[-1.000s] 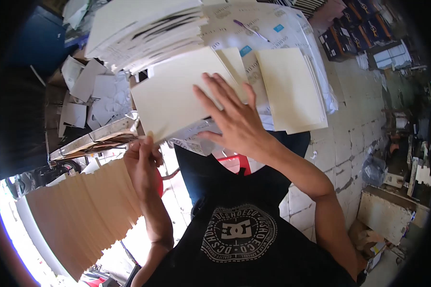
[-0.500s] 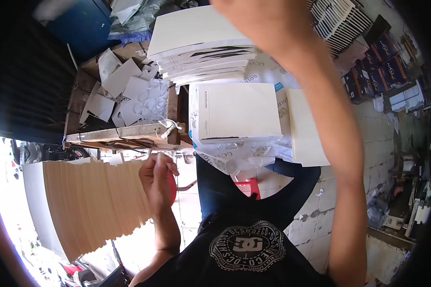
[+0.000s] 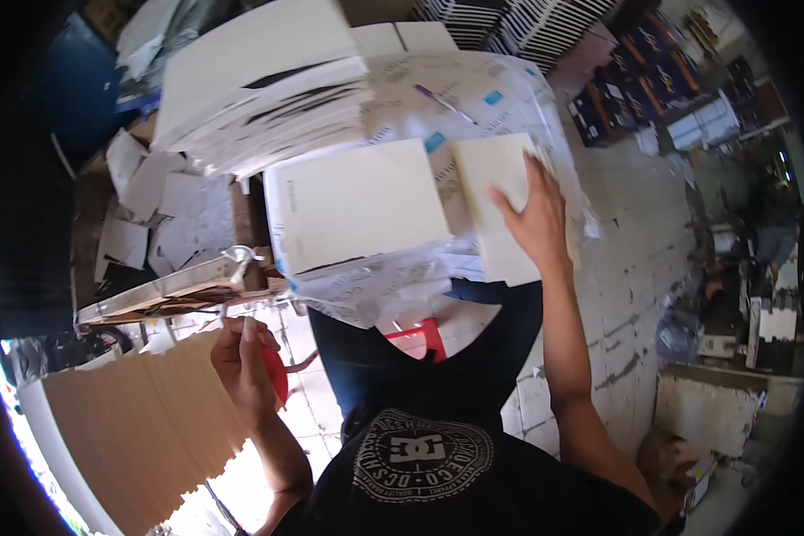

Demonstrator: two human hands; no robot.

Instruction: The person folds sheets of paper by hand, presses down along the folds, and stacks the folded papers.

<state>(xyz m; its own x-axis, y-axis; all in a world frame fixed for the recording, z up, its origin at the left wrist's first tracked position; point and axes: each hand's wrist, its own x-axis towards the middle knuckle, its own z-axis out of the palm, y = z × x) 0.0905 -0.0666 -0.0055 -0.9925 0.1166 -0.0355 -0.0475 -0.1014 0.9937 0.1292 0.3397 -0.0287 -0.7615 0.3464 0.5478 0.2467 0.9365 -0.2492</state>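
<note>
The right hand (image 3: 542,219) rests on the cream sheets (image 3: 498,232) on the table (image 3: 514,103), thumb apart from the fingers — perhaps to steady them. The left hand (image 3: 244,362) hangs by the brown stack (image 3: 143,429), fingertips together; I can't tell whether they pinch anything. A printed sheet (image 3: 366,205) lies squarely ahead, seemingly for easy reach.

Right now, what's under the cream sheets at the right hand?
Printed white wrapping shows beside the cream sheets and seems to run beneath them. Whatever lies directly under is covered, and the right hand hides part of their top.
</note>
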